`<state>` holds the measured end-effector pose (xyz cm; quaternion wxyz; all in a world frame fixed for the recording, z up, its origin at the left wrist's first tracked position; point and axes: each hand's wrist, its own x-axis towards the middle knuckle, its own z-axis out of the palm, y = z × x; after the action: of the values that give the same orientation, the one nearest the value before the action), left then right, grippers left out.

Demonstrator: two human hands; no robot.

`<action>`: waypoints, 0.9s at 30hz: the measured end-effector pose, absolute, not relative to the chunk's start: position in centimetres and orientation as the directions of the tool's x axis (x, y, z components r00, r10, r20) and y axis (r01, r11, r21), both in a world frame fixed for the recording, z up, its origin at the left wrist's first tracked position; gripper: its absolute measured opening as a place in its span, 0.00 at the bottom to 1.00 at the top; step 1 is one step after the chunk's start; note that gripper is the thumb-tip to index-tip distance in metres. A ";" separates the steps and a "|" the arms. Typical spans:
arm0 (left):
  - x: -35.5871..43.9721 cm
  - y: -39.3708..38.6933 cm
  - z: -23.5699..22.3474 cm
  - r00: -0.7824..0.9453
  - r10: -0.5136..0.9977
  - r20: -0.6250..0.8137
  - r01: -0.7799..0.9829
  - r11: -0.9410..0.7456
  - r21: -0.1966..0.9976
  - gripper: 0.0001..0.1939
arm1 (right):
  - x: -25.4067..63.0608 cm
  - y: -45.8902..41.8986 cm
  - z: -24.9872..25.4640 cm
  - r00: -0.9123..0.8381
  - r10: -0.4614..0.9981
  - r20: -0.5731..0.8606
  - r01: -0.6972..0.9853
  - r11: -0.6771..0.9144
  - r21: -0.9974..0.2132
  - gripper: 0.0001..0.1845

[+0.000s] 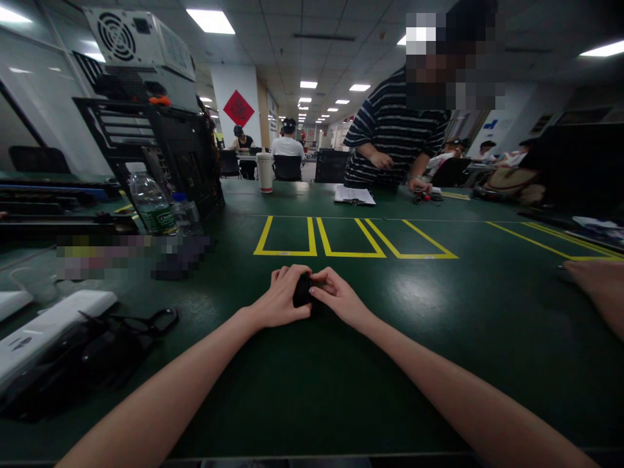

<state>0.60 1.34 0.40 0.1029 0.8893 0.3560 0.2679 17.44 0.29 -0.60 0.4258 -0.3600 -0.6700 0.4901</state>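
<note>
A small black object [301, 291], its kind hidden by fingers, is held just above or on the green table [390, 390], in front of the yellow taped frames. My left hand [280, 300] is closed round its left side, fingers over the top and thumb below. From the right, my right hand [341, 300] pinches at the object's edge with thumb and fingertips. Whether the black thing rests on the table I cannot tell.
Yellow tape outlines [285, 253] mark the table beyond my hands. Left are water bottles [151, 201], a computer case [180, 149], a white power strip [63, 325] and black cables [112, 344]. Another person's hand [599, 286] reaches in right. Opposite, a person in stripes [390, 130] stands near a clipboard [355, 195].
</note>
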 end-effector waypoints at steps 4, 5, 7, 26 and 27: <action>0.5 1.4 0.3 0.606 0.687 0.401 0.571 -0.727 0.382 0.25 | 17.5 0.5 -0.8 -0.348 0.914 0.209 0.096 0.257 -0.962 0.13; 0.5 1.4 0.3 0.606 0.687 0.401 0.569 -0.726 0.386 0.25 | 17.5 0.6 -0.8 -0.337 0.921 0.196 0.110 0.245 -0.963 0.13; 0.5 1.4 0.3 0.607 0.688 0.398 0.566 -0.726 0.391 0.25 | 17.6 0.6 -0.7 -0.342 0.925 0.165 0.120 0.217 -0.969 0.13; 0.6 1.4 0.3 0.600 0.695 0.395 0.577 -0.719 0.388 0.26 | 17.6 0.5 -0.8 -0.372 0.913 0.164 0.092 0.212 -0.973 0.14; 0.6 1.4 0.3 0.600 0.696 0.394 0.577 -0.718 0.390 0.25 | 17.6 0.4 -0.7 -0.393 0.905 0.164 0.077 0.210 -0.975 0.14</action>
<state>0.55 1.38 0.30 0.1117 0.8875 0.3587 0.2669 17.65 0.36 -0.66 0.4077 -0.3706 -0.6624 0.5077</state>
